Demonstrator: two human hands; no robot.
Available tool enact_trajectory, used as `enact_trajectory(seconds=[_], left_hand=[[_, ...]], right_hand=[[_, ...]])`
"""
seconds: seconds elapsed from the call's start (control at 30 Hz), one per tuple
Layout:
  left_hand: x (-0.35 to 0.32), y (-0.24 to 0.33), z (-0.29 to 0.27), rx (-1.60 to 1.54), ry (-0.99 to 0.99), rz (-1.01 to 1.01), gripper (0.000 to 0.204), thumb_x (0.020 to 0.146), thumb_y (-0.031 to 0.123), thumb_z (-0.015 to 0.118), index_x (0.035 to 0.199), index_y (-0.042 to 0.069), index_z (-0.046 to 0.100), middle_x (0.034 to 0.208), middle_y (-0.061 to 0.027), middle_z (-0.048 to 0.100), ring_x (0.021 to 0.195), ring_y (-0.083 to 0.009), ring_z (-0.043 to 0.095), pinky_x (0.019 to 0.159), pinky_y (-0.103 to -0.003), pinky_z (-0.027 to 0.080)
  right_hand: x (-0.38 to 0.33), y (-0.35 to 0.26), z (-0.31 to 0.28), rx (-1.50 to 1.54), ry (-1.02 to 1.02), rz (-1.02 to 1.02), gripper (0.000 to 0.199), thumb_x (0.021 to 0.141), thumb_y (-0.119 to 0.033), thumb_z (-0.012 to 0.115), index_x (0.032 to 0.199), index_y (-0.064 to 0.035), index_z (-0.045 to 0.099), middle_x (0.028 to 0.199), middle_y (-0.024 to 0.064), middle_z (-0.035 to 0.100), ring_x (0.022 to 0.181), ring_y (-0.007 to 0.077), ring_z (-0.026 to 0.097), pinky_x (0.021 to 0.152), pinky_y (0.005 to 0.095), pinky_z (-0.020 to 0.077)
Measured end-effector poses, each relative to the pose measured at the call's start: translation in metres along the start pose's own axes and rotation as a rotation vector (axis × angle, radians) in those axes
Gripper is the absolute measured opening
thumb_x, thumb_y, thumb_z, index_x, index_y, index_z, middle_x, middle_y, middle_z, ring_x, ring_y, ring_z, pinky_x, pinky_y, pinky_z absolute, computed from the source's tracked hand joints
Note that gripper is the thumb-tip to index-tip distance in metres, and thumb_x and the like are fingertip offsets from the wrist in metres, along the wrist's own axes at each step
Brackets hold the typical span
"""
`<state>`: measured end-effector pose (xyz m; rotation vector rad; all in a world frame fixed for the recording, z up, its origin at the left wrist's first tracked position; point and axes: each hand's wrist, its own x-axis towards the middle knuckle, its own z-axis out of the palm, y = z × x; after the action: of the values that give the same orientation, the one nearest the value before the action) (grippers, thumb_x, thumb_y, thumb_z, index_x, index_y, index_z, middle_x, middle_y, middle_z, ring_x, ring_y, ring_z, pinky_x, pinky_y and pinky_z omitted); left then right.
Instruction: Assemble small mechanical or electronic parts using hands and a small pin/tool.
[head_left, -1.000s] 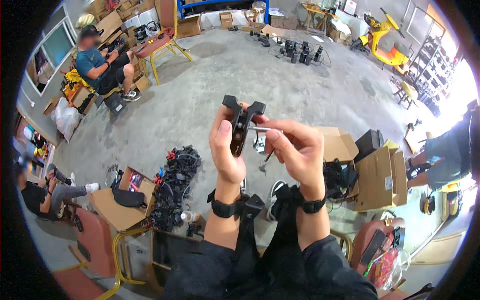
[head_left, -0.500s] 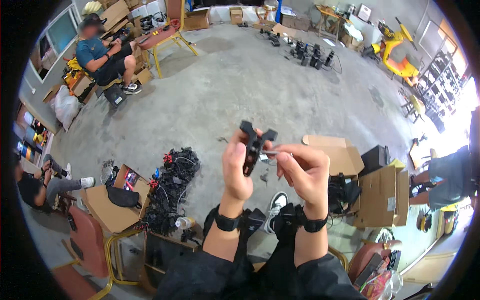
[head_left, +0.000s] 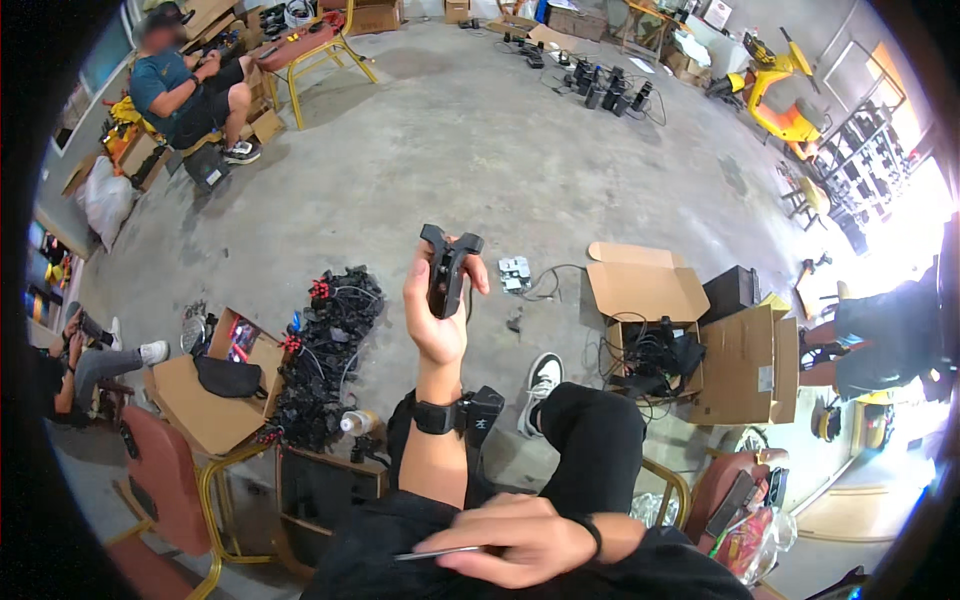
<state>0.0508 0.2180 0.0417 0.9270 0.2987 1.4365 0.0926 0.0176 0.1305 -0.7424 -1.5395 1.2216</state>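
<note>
My left hand [head_left: 437, 335] is raised in front of me, its fingers wrapped round a black Y-shaped plastic part [head_left: 445, 278]. The part's two-pronged end points up and away, and small holes show along its stem. Low over my lap lies my right hand [head_left: 525, 540], back upward, closed on a thin metal rod [head_left: 428, 554]. The rod sticks out to the left past the fingers and looks like a hex key, though its far end is hidden by the hand. The two hands are well apart.
A heap of black parts and cables [head_left: 325, 360] lies left, beside an open cardboard box [head_left: 210, 420] and a bottle [head_left: 360, 422]. Right stands an open carton [head_left: 650, 285] with black cables. A silvery item [head_left: 515, 274] lies on the floor. Other people sit at left.
My right hand has left the black part and dropped to my lap with the rod. My left hand has moved slightly left, still gripping the part.
</note>
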Motion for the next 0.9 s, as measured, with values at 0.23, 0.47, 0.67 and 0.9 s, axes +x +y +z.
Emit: enact_trajectory(seconds=[0.23, 0.47, 0.67, 0.9], left_hand=[[-0.001, 0.004, 0.002, 0.017, 0.039, 0.037, 0.045, 0.092, 0.04, 0.033, 0.104, 0.001, 0.051, 0.075, -0.0126, 0.056, 0.067, -0.0205, 0.052, 0.065, -0.033, 0.039], [0.006, 0.002, 0.008, 0.023, 0.019, -0.039, 0.044, 0.093, 0.032, 0.034, 0.113, -0.004, 0.05, 0.082, -0.0188, 0.063, 0.068, -0.0201, 0.056, 0.064, -0.031, 0.042], [0.003, -0.008, 0.011, 0.137, 0.058, -0.133, 0.05, 0.091, 0.032, 0.04, 0.121, -0.007, 0.05, 0.085, -0.0187, 0.064, 0.071, -0.0205, 0.059, 0.065, -0.03, 0.043], [0.011, -0.029, 0.0, 0.141, 0.023, -0.234, 0.052, 0.087, 0.033, 0.047, 0.113, -0.012, 0.054, 0.08, -0.0095, 0.055, 0.072, -0.016, 0.049, 0.069, -0.028, 0.039]], right_hand=[[0.06, 0.015, -0.05, -0.623, 0.077, -0.459, 0.025, 0.077, -0.009, 0.073, 0.101, -0.0033, 0.071, 0.063, 0.0037, 0.059, 0.048, 0.0181, 0.056, 0.042, 0.0287, 0.0428], [0.074, 0.038, -0.107, -0.641, 0.384, -0.325, 0.02, 0.075, -0.002, 0.07, 0.094, -0.0066, 0.072, 0.07, 0.0057, 0.061, 0.052, 0.0142, 0.055, 0.046, 0.0257, 0.042], [0.046, 0.107, -0.148, -0.342, 0.62, -0.168, 0.012, 0.08, 0.002, 0.065, 0.09, 0.0007, 0.071, 0.079, 0.0066, 0.063, 0.067, 0.0103, 0.053, 0.059, 0.0209, 0.0397], [0.048, 0.127, -0.15, -0.36, 0.677, -0.071, 0.01, 0.08, 0.002, 0.064, 0.088, 0.0016, 0.069, 0.079, 0.0068, 0.062, 0.07, 0.0133, 0.056, 0.062, 0.0243, 0.0433]])
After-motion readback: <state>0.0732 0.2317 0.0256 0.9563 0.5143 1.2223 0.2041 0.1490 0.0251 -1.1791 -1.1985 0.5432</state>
